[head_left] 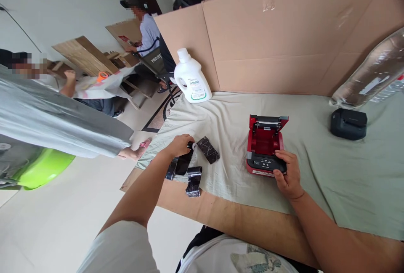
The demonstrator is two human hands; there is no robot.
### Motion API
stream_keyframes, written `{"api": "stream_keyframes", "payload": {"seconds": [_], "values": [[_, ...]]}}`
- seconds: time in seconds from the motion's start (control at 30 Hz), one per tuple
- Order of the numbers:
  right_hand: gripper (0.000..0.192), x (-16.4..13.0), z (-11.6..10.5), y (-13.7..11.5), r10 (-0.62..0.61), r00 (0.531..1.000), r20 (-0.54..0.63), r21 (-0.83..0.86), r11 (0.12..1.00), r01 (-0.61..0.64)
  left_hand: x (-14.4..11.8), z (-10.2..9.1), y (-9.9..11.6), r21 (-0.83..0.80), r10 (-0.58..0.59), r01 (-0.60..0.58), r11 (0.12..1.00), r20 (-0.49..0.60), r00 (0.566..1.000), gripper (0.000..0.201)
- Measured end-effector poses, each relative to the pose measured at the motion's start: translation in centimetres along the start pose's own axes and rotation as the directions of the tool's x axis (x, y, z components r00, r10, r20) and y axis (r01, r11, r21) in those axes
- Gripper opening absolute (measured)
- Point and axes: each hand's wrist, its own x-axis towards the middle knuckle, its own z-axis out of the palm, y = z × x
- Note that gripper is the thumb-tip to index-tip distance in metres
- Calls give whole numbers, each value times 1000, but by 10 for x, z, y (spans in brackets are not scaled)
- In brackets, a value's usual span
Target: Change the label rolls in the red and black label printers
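Observation:
A small red printer (pixel 264 140) with its lid open stands on a pale green cloth (pixel 331 168). My right hand (pixel 286 173) grips its black front panel from the near side. My left hand (pixel 179 144) reaches to a group of black wrapped rolls at the cloth's left edge and closes on one black roll (pixel 188 149). Another dark roll (pixel 208 149) lies just right of that hand. Two more black rolls (pixel 193 180) lie nearer to me, by the cloth's edge.
A white detergent bottle (pixel 191 78) stands at the back left against a cardboard wall (pixel 284 41). A black device (pixel 348 123) and a clear plastic-wrapped bundle (pixel 369 75) lie at the right. Other people sit on the floor to the left.

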Motion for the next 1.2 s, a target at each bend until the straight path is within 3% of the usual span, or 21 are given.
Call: {"api": "stream_keyframes", "payload": {"seconds": [0.07, 0.13, 0.2, 0.27, 0.33, 0.37, 0.47, 0.57, 0.67, 0.83, 1.0, 1.2], "values": [[35, 1, 0, -2, 2, 1000, 3, -3, 1000, -2, -10, -18, 7, -160, -7, 15, 987, 49, 999, 39], [34, 2, 0, -5, 11, 1000, 3, -13, 1000, -11, -23, -40, 22, -413, 124, -36, 910, 189, 974, 36], [34, 4, 0, -8, 18, 1000, -6, -27, 999, -18, -36, -60, 49, -669, 394, -102, 736, 300, 869, 42], [35, 7, 0, -12, 10, 1000, -22, -54, 999, -11, -42, -72, 84, -833, 613, -139, 535, 270, 742, 49], [40, 10, -1, -15, -15, 999, -50, -92, 996, 10, -36, -75, 124, -892, 716, -195, 408, 180, 675, 47], [44, 11, -1, -16, -31, 997, -66, -113, 993, 23, -29, -73, 144, -897, 734, -231, 375, 136, 665, 43], [57, 11, -3, -18, -82, 992, -100, -172, 983, 64, 6, -59, 196, -841, 691, -385, 379, -19, 722, 32], [53, 8, -6, -16, -126, 986, -108, -213, 972, 101, 43, -45, 231, -589, 601, -531, 609, -94, 794, 31], [38, 6, -9, -15, -148, 988, -40, -204, 969, 137, 63, -37, 250, -235, 557, -550, 801, -44, 829, 36], [32, 6, -10, -12, -181, 983, 32, -159, 970, 184, 63, -36, 261, 59, 555, -555, 830, 12, 831, 32], [30, 6, -9, -12, -164, 985, 44, -196, 966, 170, 64, -26, 264, 131, 548, -540, 831, -39, 835, 25], [30, 8, -8, -14, -154, 987, 40, -201, 967, 159, 75, -16, 270, 153, 448, -441, 884, -13, 894, 21]]}}
